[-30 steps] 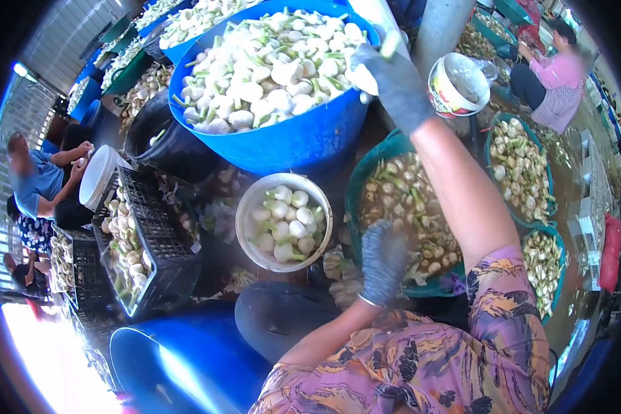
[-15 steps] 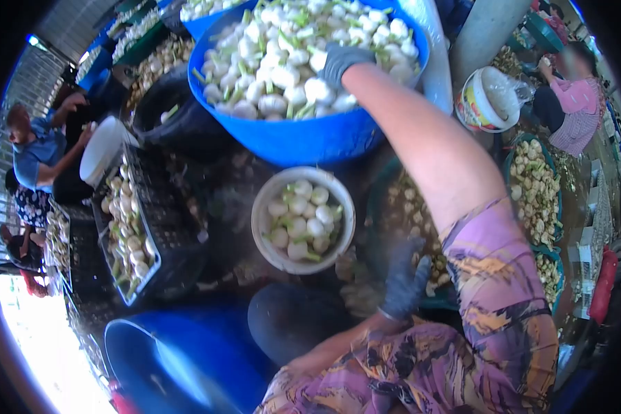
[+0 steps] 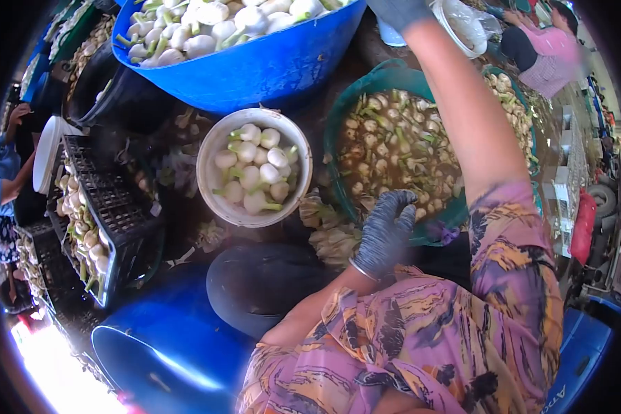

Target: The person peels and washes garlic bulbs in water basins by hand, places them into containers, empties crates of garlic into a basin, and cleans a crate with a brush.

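Right hand (image 3: 399,12): moved rightward off blue tub (image 3: 255,79); fingers cut off, cannot tell. Left hand (image 3: 381,234): fingers half-curled, thumb apart; bulbs (image 3: 401,143) just beyond, in green tub (image 3: 333,138).

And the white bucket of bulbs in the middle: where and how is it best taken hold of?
Probably by the rim, at its left and right edges, coming down from above. The bucket stands open side up, its round rim bare all the way round, with the bulbs inside it. Opposite edges should keep the load level; I can't make out a handle.
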The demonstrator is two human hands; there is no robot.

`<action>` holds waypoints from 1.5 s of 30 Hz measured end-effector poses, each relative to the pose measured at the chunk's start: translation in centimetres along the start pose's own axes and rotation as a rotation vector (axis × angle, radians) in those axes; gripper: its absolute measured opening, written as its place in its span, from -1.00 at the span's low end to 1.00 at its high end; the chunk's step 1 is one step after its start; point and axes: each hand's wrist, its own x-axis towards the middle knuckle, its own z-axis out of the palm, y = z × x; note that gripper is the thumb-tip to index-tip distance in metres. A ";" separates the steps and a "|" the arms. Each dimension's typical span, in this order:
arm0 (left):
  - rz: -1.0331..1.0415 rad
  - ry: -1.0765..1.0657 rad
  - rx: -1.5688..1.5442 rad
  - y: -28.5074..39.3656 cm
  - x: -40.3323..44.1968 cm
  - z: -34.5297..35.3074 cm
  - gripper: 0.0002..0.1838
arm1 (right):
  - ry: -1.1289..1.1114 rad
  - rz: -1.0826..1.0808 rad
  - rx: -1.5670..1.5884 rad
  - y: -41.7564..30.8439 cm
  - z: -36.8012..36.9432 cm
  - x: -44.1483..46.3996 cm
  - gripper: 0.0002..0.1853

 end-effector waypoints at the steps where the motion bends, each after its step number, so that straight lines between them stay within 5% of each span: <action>1: -0.092 -0.026 -0.014 -0.3 -0.1 0.0 -0.77 | 0.010 0.029 0.289 -0.6 -1.9 -5.0 -0.60; 4: -0.256 -0.046 -0.099 -2.4 -0.6 0.3 -0.75 | -0.399 0.371 0.632 -2.0 0.5 -16.3 -0.59; 6: -0.296 -0.066 -0.089 -2.3 -0.3 0.5 -0.73 | -0.770 0.632 1.364 0.4 9.2 -25.2 -0.59; 8: -0.320 -0.088 -0.093 -2.3 0.5 0.7 -0.72 | -0.830 1.212 1.390 -1.1 13.8 -30.7 -0.54; 11: -0.343 -0.084 -0.104 -2.7 1.2 1.2 -0.73 | -0.759 1.666 1.451 -4.4 19.0 -32.8 -0.49; 17: -0.389 0.045 -0.110 -3.5 3.3 2.2 -0.77 | -1.037 1.505 1.174 -7.5 24.0 -32.5 -0.64; 19: -0.377 0.097 -0.158 -2.6 4.1 2.1 -0.77 | -0.966 0.629 0.750 -5.8 27.8 -36.0 -0.69; 21: -0.242 0.160 -0.149 -3.1 4.9 1.5 -0.76 | -0.860 0.563 0.828 -5.2 26.8 -36.9 -0.72; 23: -0.177 0.222 -0.138 -3.1 5.4 1.6 -0.77 | -0.716 1.284 1.409 -4.7 20.4 -35.4 -0.75; 26: -0.261 0.153 -0.071 -4.0 5.1 3.0 -0.77 | -0.691 1.121 1.339 -2.7 16.7 -36.1 -0.76; 29: -0.217 0.112 -0.015 -8.7 3.9 3.0 -0.68 | -0.518 1.278 1.748 -0.7 10.7 -36.2 -0.78; 31: -0.510 0.228 -0.278 -7.3 4.7 2.6 -0.55 | -0.415 1.399 1.985 0.2 6.1 -36.1 -0.79; 35: -0.633 0.008 -0.769 -6.3 5.7 2.8 -0.50 | -0.364 1.215 2.715 2.1 2.7 -39.1 -0.73; 38: -0.536 -0.283 -0.788 -5.6 5.1 4.0 -0.50 | -0.225 1.330 2.555 1.9 1.5 -40.1 -0.75; 39: -0.547 -0.362 -0.867 -4.4 5.0 4.6 -0.51 | -0.190 1.374 2.267 1.8 0.4 -39.8 -0.72; 42: -0.404 -0.188 -0.693 -4.5 4.0 6.4 -0.49 | -0.103 0.889 1.172 2.2 1.4 -40.9 -0.68; 43: -0.376 -0.166 -0.659 -4.8 4.1 6.4 -0.49 | -0.085 0.986 1.130 1.9 -0.7 -40.2 -0.70; 45: -0.336 -0.088 -0.547 -5.3 4.1 6.5 -0.50 | 0.010 0.850 0.967 2.0 -3.6 -40.1 -0.76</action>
